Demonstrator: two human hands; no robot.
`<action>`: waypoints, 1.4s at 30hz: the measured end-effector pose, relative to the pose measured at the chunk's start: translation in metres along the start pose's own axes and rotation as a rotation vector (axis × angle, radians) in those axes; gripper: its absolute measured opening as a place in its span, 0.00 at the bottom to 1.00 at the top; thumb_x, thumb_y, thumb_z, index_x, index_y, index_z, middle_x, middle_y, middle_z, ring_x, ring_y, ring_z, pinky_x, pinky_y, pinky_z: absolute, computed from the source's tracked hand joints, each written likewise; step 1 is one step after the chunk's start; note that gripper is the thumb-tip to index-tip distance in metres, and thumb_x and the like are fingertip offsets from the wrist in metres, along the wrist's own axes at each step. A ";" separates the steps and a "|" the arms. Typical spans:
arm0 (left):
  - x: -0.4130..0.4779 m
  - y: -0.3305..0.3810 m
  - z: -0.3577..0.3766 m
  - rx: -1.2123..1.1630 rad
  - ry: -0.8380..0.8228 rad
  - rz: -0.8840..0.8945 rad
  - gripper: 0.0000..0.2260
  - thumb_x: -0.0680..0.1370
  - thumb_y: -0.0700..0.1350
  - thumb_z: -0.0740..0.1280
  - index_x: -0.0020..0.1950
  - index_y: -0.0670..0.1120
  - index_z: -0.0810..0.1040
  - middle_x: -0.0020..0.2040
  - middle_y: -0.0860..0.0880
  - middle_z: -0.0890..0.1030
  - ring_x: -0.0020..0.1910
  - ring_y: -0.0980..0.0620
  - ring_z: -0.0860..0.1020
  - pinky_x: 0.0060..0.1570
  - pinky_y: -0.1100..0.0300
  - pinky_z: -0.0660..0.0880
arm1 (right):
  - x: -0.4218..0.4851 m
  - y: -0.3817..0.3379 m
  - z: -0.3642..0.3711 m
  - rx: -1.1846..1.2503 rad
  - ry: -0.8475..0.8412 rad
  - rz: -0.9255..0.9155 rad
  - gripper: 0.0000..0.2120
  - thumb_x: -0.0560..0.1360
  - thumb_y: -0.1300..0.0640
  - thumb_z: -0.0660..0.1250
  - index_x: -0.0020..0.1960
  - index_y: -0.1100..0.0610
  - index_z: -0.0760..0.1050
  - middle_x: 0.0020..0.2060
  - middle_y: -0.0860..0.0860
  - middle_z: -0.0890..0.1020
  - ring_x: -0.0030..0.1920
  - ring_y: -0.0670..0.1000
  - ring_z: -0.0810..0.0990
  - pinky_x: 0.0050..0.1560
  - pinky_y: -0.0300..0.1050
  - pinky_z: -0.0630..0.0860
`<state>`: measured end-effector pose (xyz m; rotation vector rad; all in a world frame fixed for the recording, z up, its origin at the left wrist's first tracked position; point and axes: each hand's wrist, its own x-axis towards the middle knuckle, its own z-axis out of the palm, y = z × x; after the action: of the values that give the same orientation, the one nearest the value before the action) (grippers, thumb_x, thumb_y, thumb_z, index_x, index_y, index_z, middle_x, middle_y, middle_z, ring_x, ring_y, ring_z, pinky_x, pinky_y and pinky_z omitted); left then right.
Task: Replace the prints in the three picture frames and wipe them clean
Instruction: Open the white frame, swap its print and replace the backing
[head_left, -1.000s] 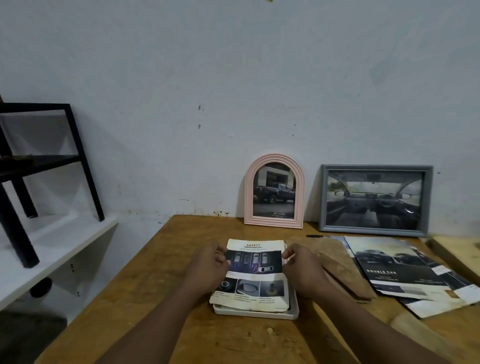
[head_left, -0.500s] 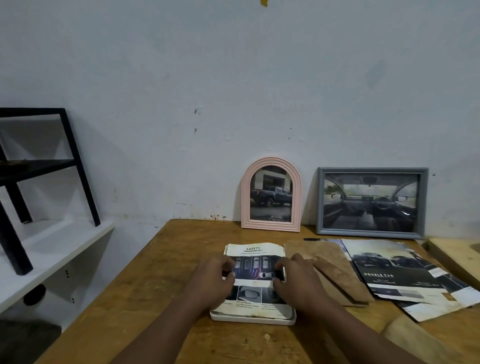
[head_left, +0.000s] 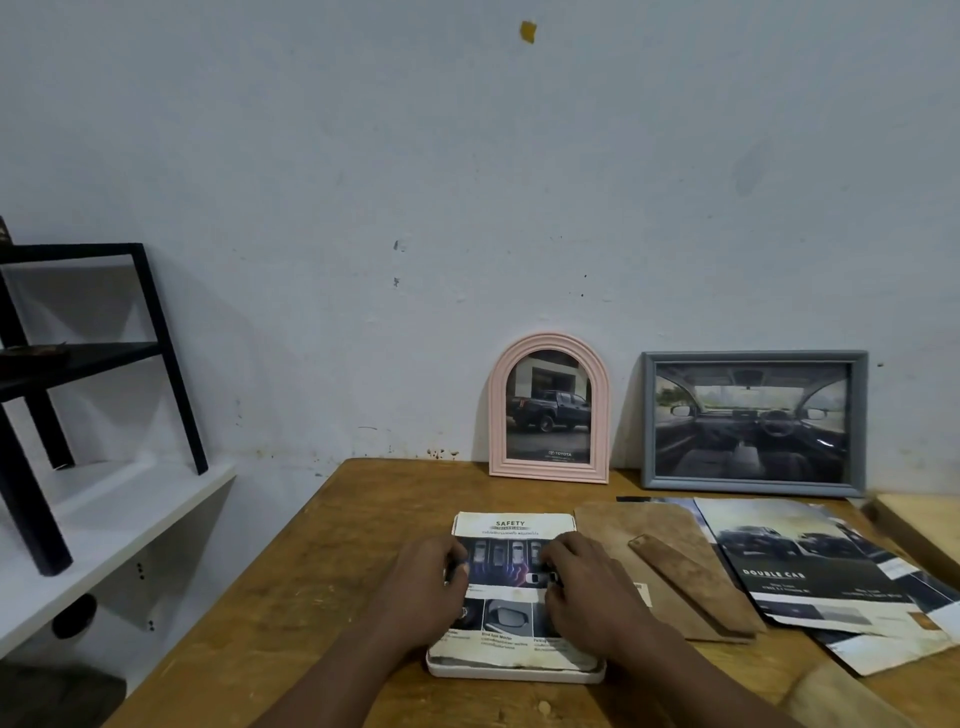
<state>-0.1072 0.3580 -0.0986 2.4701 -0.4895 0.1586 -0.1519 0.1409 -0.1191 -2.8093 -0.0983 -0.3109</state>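
The wooden counter (head_left: 363, 561) runs back to a pale wall, with a white shelf (head_left: 104, 525) off its left edge. Against the wall stand the grey frame (head_left: 753, 358) and, to its left, the pink arched frame (head_left: 549, 470), both holding car prints. Loose brochure pages (head_left: 810, 566) and a brown backing board (head_left: 670, 566) lie to the right.

Near the front edge lies the white frame (head_left: 514, 674), face down by the look of it, with the safety print (head_left: 514, 525) laid over it. The left hand (head_left: 426, 592) and right hand (head_left: 592, 592) rest flat on the sheet, fingers spread and pressing, gripping nothing.

The step in hand seems to be seating this print in the third frame. Next, the backing board likely goes on, so the paper's overhanging top edge needs squaring first. There is open room to the left; the right side is crowded.
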 end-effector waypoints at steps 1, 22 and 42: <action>0.000 0.000 -0.002 0.013 0.003 0.007 0.04 0.82 0.49 0.66 0.57 0.56 0.77 0.53 0.59 0.75 0.48 0.60 0.76 0.46 0.64 0.79 | 0.003 0.001 0.000 0.021 -0.010 -0.007 0.17 0.81 0.51 0.58 0.68 0.48 0.69 0.69 0.47 0.69 0.67 0.49 0.67 0.65 0.46 0.69; 0.000 -0.024 -0.006 0.191 -0.093 0.140 0.09 0.80 0.52 0.67 0.60 0.57 0.81 0.58 0.59 0.77 0.54 0.59 0.75 0.56 0.56 0.78 | 0.012 -0.006 0.015 -0.095 -0.151 0.022 0.29 0.81 0.34 0.42 0.77 0.46 0.57 0.80 0.50 0.55 0.80 0.56 0.48 0.76 0.60 0.53; 0.004 -0.035 -0.011 0.125 -0.174 0.076 0.14 0.80 0.50 0.67 0.66 0.56 0.74 0.63 0.57 0.76 0.58 0.58 0.75 0.55 0.60 0.77 | 0.008 0.007 0.015 -0.036 -0.224 -0.012 0.29 0.82 0.35 0.46 0.80 0.43 0.52 0.82 0.46 0.49 0.81 0.52 0.40 0.78 0.59 0.44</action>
<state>-0.0900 0.3889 -0.1080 2.6017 -0.6660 0.0041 -0.1400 0.1389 -0.1328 -2.8701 -0.1603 0.0009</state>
